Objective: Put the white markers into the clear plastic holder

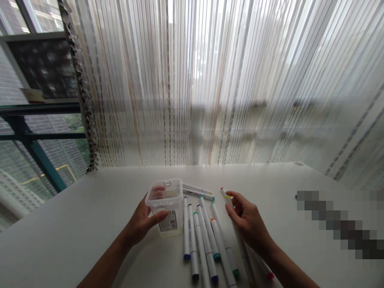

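Observation:
My left hand point(141, 222) is wrapped around a clear plastic box point(177, 214), thumb on its near side by a printed label and fingers behind it. The box stands upright on the table with its top open. My right hand point(247, 210) pinches a white marker with a yellow end point(228, 197) between thumb and fingers; its lower part runs below the hand. Just behind it shows a red-ended marker point(222, 190). Between my hands several white markers point(207, 240) lie side by side, with blue, black, purple, green and orange ends.
Two more markers point(196, 192) lie crosswise behind the box, with yellow and teal ends. The white table point(120, 188) reaches back to a striped sheer curtain point(192, 100). A blurred-out dark patch point(339, 224) covers part of the right side. A window with teal bars point(39, 148) is at left.

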The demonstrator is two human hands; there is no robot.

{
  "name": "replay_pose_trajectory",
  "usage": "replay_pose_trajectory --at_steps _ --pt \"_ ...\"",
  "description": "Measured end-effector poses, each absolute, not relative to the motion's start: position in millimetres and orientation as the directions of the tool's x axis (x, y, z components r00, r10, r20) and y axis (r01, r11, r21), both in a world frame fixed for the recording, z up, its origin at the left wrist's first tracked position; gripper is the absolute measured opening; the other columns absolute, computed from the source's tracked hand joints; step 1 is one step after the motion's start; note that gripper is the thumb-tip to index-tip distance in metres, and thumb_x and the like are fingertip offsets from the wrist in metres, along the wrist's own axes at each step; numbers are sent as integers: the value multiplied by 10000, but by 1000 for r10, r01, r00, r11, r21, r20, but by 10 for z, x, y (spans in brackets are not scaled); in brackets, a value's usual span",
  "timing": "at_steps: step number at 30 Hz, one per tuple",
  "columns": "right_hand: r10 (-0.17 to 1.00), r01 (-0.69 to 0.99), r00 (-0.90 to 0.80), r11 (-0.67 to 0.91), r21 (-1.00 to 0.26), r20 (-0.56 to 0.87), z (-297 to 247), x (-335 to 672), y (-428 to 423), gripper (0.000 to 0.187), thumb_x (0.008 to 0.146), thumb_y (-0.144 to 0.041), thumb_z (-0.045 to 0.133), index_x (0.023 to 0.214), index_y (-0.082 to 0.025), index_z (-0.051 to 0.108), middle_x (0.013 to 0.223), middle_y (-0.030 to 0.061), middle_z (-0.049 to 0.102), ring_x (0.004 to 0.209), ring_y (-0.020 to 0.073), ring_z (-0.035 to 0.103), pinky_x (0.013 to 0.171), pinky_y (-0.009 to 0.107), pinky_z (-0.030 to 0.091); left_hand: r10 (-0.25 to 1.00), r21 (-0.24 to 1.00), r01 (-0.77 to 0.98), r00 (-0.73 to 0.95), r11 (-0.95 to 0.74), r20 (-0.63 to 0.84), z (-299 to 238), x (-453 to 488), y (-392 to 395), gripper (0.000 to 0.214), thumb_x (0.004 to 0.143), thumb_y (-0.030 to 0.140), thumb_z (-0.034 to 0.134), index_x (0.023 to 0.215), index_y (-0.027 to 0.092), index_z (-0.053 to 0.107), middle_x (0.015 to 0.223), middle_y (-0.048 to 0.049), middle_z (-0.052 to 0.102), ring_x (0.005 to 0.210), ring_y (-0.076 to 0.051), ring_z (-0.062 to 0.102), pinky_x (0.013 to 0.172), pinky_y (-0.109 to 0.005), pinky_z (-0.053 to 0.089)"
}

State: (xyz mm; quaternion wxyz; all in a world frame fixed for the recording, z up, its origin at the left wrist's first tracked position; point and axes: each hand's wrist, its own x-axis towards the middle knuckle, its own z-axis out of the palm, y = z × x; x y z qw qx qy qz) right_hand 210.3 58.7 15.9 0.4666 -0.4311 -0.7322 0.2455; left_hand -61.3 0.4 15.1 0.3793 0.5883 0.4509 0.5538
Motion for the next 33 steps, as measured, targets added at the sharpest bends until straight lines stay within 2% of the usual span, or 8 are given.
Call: replay_pose_trajectory --at_steps 15,22,28,33 --pt "863 403 -201 504 -764 463 159 2103 581 328 783 -359 465 1000 -124 535 594 -14 471 453 100 396 453 224 321 954 946 130 -12 -296 300 168 -603 3 519 684 356 655 1116 186 423 989 -75 560 923 -242 550 769 -307 447" --pt "867 420 -206 498 -759 454 142 2107 599 340 779 -359 460 1007 -119 538 611 -6 492 454 99 412 460 223 331 946 940 128 -40 -315 323 141 -610 11 527 670 355 670 1111 184 437 930 -59 566 866 -229 560 758 -310 455" --pt "881 493 -227 471 -732 415 155 2109 596 371 765 -343 447 1037 -112 547 652 13 535 464 109 452 451 228 350 949 942 133 -20 -309 314 165 -614 -3 512 694 338 656 1122 185 420 987 -71 552 939 -243 538 785 -310 441" --pt "884 562 -257 465 -684 390 134 2118 607 400 761 -333 430 1079 -117 543 694 32 570 521 136 498 466 238 363 953 947 115 -9 -300 303 173 -602 0 515 686 353 658 1116 193 424 976 -65 564 909 -236 553 769 -305 448"
